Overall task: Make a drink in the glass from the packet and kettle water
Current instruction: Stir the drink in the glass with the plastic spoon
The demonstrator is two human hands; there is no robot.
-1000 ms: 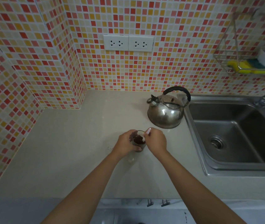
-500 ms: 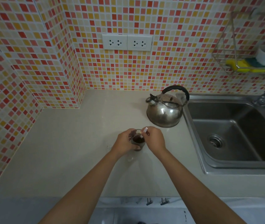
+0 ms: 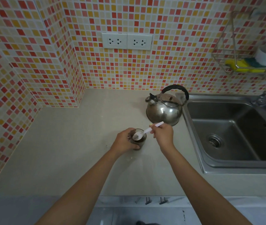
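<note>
A small glass [image 3: 141, 142] holding dark brown drink stands on the beige counter [image 3: 74, 143]. My left hand [image 3: 124, 141] wraps around its left side. My right hand [image 3: 163, 135] pinches the handle of a white plastic spoon [image 3: 146, 131]. The spoon's bowl hovers just above the glass rim, with dark specks on it. A steel kettle [image 3: 164, 109] with a black handle sits behind the glass, next to the sink. No packet is in view.
A steel sink [image 3: 236, 132] lies to the right, with a tap at its back right. A wire rack [image 3: 249, 62] on the tiled wall holds a yellow sponge and a white bowl. Two sockets [image 3: 126, 41] sit above the counter.
My right hand has lifted the spoon out of the drink and drawn back to the right. Left hand and glass have stayed in place.
</note>
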